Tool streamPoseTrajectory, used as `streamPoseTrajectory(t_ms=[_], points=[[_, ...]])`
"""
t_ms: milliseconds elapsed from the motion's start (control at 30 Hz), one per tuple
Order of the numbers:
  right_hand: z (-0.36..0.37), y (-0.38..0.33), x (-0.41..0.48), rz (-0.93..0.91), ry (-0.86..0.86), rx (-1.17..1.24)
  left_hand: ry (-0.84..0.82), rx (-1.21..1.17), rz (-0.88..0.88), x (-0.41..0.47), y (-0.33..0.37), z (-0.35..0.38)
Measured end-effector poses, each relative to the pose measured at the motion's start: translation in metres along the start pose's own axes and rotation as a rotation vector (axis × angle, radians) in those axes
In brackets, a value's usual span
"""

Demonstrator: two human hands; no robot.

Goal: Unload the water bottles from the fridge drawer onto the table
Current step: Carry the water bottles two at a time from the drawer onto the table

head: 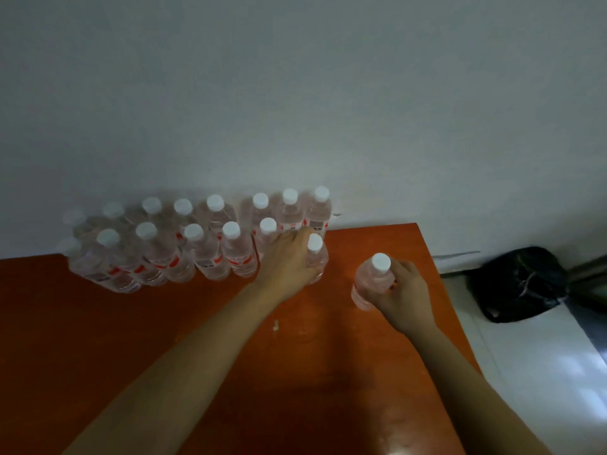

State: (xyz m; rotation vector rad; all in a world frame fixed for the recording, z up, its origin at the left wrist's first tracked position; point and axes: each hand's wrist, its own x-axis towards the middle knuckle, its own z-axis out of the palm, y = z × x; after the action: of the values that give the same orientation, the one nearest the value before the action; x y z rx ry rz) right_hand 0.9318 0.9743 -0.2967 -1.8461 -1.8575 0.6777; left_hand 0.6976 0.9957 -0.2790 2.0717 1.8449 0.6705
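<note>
Several clear water bottles (pixel 210 247) with white caps and red labels stand in two rows along the back of the orange table (pixel 131 339), against the wall. My left hand (pixel 289 261) grips one more bottle (pixel 316 254) at the right end of the front row, standing on the table. My right hand (pixel 405 295) holds another bottle (pixel 371 280) by its body, tilted a little, just right of the rows and apart from them. The fridge drawer is not in view.
A pale wall rises right behind the bottles. The table's right edge runs diagonally past my right arm. Beyond it a black plastic bag (pixel 522 284) lies on a light floor (pixel 542 372). A small white speck (pixel 276 325) sits on the tabletop.
</note>
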Motion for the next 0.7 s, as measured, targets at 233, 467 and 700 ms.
streamPoseTrajectory(t_ms=[233, 467, 700], points=[[0.022, -0.015, 0.067, -0.05, -0.19, 0.012, -0.075, 0.379, -0.028, 0.044, -0.028, -0.003], [0.039, -0.036, 0.129, -0.257, -0.364, -0.007, -0.12, 0.449, -0.013, 0.054, -0.044, 0.004], [0.063, -0.026, 0.145, -0.322, -0.356, -0.053, -0.059, 0.542, -0.05, 0.061, -0.048, 0.019]])
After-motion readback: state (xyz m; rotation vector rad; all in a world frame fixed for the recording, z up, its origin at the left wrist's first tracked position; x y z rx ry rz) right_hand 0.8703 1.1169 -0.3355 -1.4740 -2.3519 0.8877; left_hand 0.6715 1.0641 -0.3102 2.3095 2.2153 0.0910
